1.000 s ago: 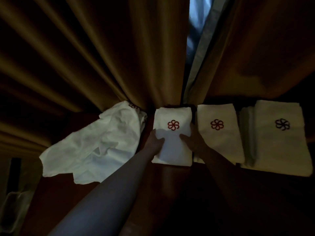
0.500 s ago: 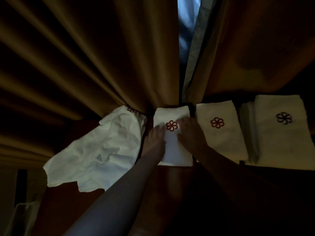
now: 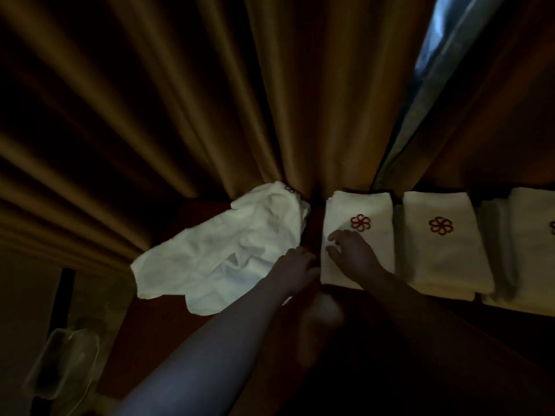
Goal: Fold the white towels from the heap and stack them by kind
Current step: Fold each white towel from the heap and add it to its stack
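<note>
I'm looking down on a dim, dark wooden bench point(image 3: 156, 340) pushed against heavy brown curtains point(image 3: 186, 94); a sliver of daylight shows in the curtain gap point(image 3: 432, 40) up at the right. My right hand point(image 3: 353, 255) lies on the near half of the small folded towel point(image 3: 357, 211), fingers spread and fairly straight, pressing on the cloth rather than gripping it; its red flower emblem point(image 3: 360, 222) sits just past my fingertips. My left hand point(image 3: 297, 265) is at that towel's left near edge, between it and the heap; its fingers are in shadow and I cannot tell whether they are curled or straight, nor whether they touch the cloth. The unfolded heap point(image 3: 222, 250) of white towel lies crumpled to the left, its far end up against the curtain, its near corner drooping toward me. Just beside the small towel on the right is a second folded stack point(image 3: 444, 256) with the same red emblem, edges nearly touching; further right a larger folded stack point(image 3: 528, 265) runs out of view, its darker emblem cut off at the edge. Down at the lower left, off the bench, I can make out a clear plastic container point(image 3: 60, 364), blurred in the gloom.
</note>
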Demonstrator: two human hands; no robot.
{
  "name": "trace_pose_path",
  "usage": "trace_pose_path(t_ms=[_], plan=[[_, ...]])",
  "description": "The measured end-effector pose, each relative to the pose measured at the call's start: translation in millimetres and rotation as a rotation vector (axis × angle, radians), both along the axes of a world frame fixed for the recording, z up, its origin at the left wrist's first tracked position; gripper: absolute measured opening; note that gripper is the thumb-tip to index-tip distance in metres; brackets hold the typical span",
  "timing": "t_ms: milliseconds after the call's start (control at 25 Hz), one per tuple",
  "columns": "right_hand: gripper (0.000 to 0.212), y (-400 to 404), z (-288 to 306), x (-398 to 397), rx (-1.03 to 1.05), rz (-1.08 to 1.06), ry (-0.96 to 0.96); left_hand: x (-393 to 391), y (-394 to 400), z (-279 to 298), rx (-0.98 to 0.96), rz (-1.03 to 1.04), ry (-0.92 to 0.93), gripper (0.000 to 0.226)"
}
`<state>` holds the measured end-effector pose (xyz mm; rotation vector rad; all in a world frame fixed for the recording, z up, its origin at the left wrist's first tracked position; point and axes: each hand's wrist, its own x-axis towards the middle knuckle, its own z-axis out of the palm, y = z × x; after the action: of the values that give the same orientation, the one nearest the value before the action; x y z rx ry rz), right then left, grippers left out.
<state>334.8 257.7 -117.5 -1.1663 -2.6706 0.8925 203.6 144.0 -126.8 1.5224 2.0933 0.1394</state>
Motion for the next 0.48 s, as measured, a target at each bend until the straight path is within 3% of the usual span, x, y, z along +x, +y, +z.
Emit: trace_pose_path(t_ms=[200,360,480], plan=[[0.026,-70.1,-8.4,-81.0,-0.271,0.009,-0.052,-75.1,-84.8,-5.9,0.134,0.101,0.064,0.03],[0.044,-114.6,-39.4,-121.8,-0.48,-0.336,-0.039,-134.5,-136.2,-23.8,0.025,0.251,0.017,0.04],[0.048,-133.8,-58.8,-139.5,-0.543,-0.542,-0.033,-156.8,-159.5,-41.5,-0.005,0.213,-0.037,0.042]])
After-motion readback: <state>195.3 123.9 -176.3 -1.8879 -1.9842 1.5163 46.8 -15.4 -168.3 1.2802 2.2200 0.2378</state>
